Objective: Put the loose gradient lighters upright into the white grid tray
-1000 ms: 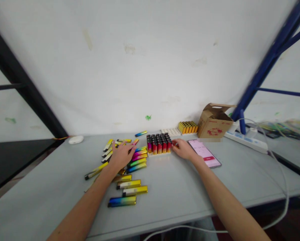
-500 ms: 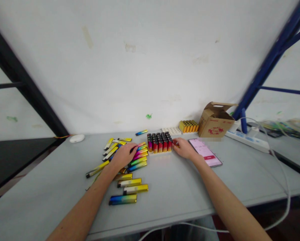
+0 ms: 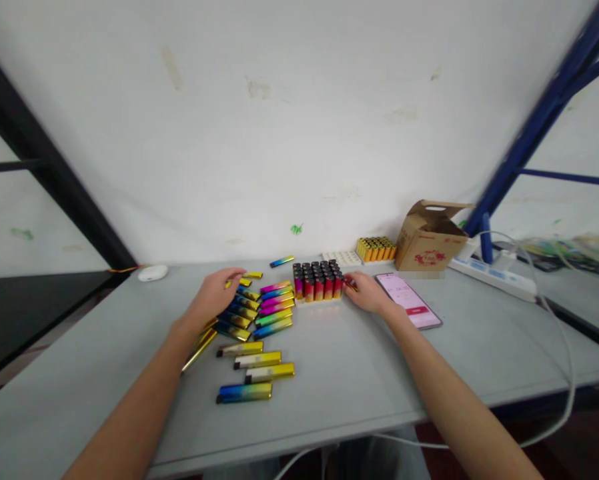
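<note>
While only the head camera shows this moment, every line below is read from that single view.

Head view, left hand (image 3: 213, 295): left of centre in the frame, palm down over the loose lighters (image 3: 252, 313) lying flat on the grey table (image 3: 354, 380); fingers spread and slightly curled, tips toward a yellow one near the back, nothing clearly gripped.

Head view, right hand (image 3: 368, 293): just right of centre, resting against the right edge of the lighter tray (image 3: 318, 283); fingers bent toward it and seemingly pinching a small red-yellow piece at the fingertips, though I cannot tell for sure.

Lighter tray: centre of the frame, red-orange lighters standing upright in tight rows, black tops up.

Handling, judged: the loose lighters look light, rigid and glossy, so likely slippery; a pinch across the two flat long sides near the middle should hold best. Their valve ends look like the delicate part.

Surroundings: phone (image 3: 408, 301) with a lit pink screen just right of the right hand; cardboard box (image 3: 428, 237) and a yellow lighter block (image 3: 375, 249) behind it; power strip (image 3: 494, 275) at the right; white puck (image 3: 152, 272) at the left.
</note>
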`<action>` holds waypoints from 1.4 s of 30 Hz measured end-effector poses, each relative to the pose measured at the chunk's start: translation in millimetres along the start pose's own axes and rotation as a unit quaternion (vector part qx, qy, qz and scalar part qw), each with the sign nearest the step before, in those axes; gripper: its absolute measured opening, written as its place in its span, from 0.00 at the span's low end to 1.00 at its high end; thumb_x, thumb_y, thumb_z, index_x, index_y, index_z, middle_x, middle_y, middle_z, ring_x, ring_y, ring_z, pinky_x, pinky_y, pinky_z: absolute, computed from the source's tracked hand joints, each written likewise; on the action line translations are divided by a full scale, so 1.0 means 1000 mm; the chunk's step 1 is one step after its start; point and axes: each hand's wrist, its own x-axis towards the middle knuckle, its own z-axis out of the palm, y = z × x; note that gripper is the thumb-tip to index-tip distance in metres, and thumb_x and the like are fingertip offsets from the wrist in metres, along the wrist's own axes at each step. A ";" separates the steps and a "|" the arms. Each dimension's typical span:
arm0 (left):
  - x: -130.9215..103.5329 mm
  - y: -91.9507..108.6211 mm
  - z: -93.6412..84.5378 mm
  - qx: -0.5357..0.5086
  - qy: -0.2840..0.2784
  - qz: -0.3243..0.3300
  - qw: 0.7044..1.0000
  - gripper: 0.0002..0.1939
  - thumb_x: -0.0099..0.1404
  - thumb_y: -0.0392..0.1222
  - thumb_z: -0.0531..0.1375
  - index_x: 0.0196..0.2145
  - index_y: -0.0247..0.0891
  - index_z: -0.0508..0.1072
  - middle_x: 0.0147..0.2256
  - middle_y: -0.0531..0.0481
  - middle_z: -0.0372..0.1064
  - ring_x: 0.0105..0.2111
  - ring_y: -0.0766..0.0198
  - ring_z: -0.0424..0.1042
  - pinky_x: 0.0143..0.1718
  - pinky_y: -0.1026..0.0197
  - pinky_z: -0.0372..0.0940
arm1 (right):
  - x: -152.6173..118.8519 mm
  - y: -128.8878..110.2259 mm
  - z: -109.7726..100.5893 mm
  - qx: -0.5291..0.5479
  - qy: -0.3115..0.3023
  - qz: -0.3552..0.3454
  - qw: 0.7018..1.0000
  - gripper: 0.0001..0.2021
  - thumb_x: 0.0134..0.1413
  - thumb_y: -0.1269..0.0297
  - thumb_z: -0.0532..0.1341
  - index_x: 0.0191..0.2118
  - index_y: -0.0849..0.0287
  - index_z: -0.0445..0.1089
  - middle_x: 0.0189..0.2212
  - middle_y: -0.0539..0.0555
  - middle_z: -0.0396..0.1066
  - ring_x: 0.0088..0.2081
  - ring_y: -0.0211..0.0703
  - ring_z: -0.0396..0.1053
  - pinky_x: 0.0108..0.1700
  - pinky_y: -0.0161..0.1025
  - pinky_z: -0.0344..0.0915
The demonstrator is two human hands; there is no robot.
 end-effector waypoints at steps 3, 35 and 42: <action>-0.001 -0.017 -0.009 0.020 -0.017 0.003 1.000 0.24 0.61 0.53 0.47 0.42 0.37 0.76 0.44 0.45 0.76 0.45 0.54 0.73 0.51 0.53 0.65 | 0.000 -0.001 0.000 -0.013 0.002 -0.003 1.000 0.12 0.60 0.65 0.54 0.43 0.64 0.71 0.41 0.62 0.73 0.42 0.47 0.69 0.45 0.37 0.61; -0.019 0.026 0.012 0.037 -0.090 0.152 0.984 0.12 0.59 0.48 0.58 0.25 0.39 0.75 0.48 0.40 0.70 0.49 0.49 0.68 0.54 0.46 0.60 | 0.000 0.001 0.002 -0.014 0.002 -0.001 1.000 0.13 0.58 0.65 0.54 0.43 0.65 0.71 0.40 0.62 0.73 0.42 0.47 0.69 0.45 0.36 0.60; -0.018 0.022 0.016 0.030 -0.088 0.152 0.984 0.11 0.59 0.47 0.59 0.25 0.39 0.75 0.47 0.41 0.71 0.49 0.48 0.68 0.54 0.45 0.60 | 0.000 0.005 0.005 0.000 0.011 -0.005 1.000 0.14 0.59 0.64 0.54 0.44 0.65 0.71 0.41 0.62 0.73 0.44 0.47 0.69 0.47 0.37 0.61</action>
